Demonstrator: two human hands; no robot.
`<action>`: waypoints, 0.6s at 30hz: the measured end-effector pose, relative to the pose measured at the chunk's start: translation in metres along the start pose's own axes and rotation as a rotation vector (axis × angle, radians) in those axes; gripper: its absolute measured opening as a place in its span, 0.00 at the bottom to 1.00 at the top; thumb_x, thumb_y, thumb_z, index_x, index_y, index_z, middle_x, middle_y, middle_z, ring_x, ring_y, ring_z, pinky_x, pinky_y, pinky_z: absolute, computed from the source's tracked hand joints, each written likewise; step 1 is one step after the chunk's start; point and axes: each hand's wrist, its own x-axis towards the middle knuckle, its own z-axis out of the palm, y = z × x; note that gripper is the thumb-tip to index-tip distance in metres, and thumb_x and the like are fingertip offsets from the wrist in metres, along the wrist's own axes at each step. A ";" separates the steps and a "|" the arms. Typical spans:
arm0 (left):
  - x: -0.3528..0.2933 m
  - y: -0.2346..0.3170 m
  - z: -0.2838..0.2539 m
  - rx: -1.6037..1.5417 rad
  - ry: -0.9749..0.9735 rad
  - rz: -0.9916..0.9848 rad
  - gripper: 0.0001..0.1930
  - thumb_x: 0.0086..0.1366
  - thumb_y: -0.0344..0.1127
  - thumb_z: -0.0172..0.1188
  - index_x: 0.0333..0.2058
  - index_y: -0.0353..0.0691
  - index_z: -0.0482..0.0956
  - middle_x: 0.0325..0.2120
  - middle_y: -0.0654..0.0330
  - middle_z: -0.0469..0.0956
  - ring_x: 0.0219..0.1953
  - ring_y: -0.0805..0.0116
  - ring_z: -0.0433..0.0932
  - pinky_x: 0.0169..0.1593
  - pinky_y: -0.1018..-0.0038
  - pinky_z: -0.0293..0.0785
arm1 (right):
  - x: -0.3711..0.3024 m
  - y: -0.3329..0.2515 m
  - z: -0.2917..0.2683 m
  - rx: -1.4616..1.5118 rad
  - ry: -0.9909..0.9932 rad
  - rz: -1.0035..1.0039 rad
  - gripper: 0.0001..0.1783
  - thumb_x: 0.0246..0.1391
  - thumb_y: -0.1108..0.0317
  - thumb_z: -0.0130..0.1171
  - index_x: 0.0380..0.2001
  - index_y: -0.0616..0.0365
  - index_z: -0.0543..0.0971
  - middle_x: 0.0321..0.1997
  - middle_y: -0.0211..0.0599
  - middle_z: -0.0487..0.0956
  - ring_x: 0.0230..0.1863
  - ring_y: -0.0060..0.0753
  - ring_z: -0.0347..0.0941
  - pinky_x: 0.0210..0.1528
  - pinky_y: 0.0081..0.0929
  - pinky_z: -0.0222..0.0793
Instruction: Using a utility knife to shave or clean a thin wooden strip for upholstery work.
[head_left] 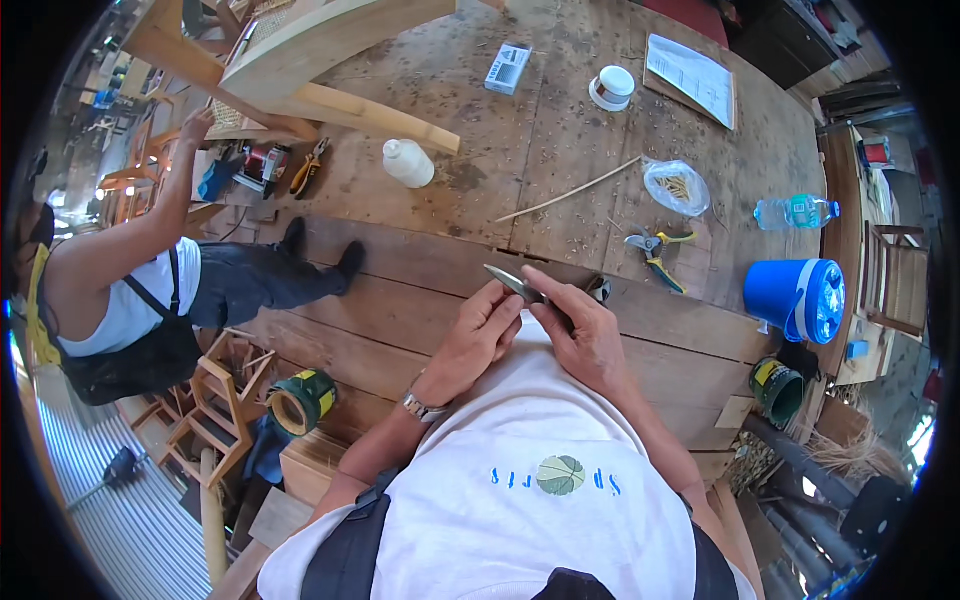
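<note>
My right hand [583, 330] grips a knife by its dark handle, and the bare blade [512, 283] points up and to the left. My left hand [478, 335] sits right beside it, fingertips touching the blade near its base. Both hands hover close to my chest, just over the near edge of a worn wooden workbench [560, 140]. I wear a white shirt and a metal wristwatch [420, 407] on the left wrist.
On the bench lie green-handled pliers [655, 250], a thin cane strip [570, 190], a plastic bag of small sticks [677, 187], a white bottle [408, 163], a white jar [612, 88] and papers [692, 75]. A blue bucket [798, 298] stands at right. Another person [150, 290] works at left.
</note>
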 end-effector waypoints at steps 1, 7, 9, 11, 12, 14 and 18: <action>0.001 -0.002 0.000 0.005 -0.001 0.002 0.10 0.80 0.39 0.47 0.46 0.41 0.75 0.22 0.72 0.66 0.22 0.87 0.59 0.25 0.85 0.55 | -0.001 -0.003 0.002 0.041 0.045 0.058 0.28 0.61 0.75 0.64 0.64 0.48 0.76 0.44 0.41 0.84 0.39 0.32 0.81 0.44 0.27 0.76; 0.000 -0.016 -0.005 0.095 0.008 0.147 0.09 0.80 0.37 0.47 0.47 0.43 0.74 0.22 0.74 0.63 0.23 0.86 0.57 0.26 0.84 0.54 | -0.002 -0.004 0.004 0.032 0.031 0.040 0.26 0.61 0.75 0.64 0.63 0.49 0.78 0.47 0.43 0.85 0.43 0.36 0.83 0.47 0.29 0.77; -0.004 -0.015 -0.005 0.150 0.044 0.146 0.09 0.80 0.37 0.47 0.47 0.42 0.75 0.22 0.74 0.63 0.23 0.86 0.58 0.26 0.84 0.54 | -0.003 -0.004 0.005 0.027 0.018 0.043 0.26 0.61 0.75 0.64 0.63 0.49 0.78 0.47 0.43 0.85 0.43 0.35 0.83 0.47 0.29 0.77; -0.005 -0.015 -0.003 0.208 0.078 0.161 0.09 0.80 0.37 0.47 0.47 0.41 0.75 0.21 0.73 0.64 0.23 0.86 0.58 0.26 0.84 0.55 | -0.002 -0.003 0.004 0.034 0.006 0.039 0.27 0.61 0.75 0.64 0.63 0.49 0.77 0.46 0.43 0.85 0.43 0.36 0.83 0.46 0.30 0.77; -0.006 -0.015 -0.002 0.265 0.110 0.176 0.10 0.80 0.37 0.47 0.46 0.40 0.76 0.21 0.73 0.64 0.22 0.85 0.59 0.26 0.83 0.55 | -0.002 -0.003 0.005 0.035 0.006 0.037 0.27 0.61 0.75 0.64 0.63 0.49 0.77 0.46 0.43 0.85 0.43 0.36 0.83 0.46 0.30 0.77; -0.008 -0.013 0.000 0.253 0.136 0.166 0.10 0.79 0.36 0.48 0.45 0.39 0.77 0.22 0.71 0.66 0.24 0.83 0.62 0.28 0.81 0.59 | -0.002 -0.002 0.006 0.029 0.016 0.005 0.27 0.62 0.74 0.64 0.64 0.48 0.77 0.44 0.41 0.85 0.41 0.37 0.83 0.45 0.30 0.77; -0.011 -0.015 0.001 0.259 0.175 0.157 0.10 0.78 0.35 0.50 0.42 0.37 0.78 0.22 0.69 0.68 0.24 0.81 0.64 0.30 0.78 0.62 | -0.001 -0.003 0.004 0.003 -0.012 -0.010 0.26 0.62 0.73 0.63 0.64 0.48 0.77 0.41 0.39 0.85 0.40 0.38 0.82 0.43 0.30 0.77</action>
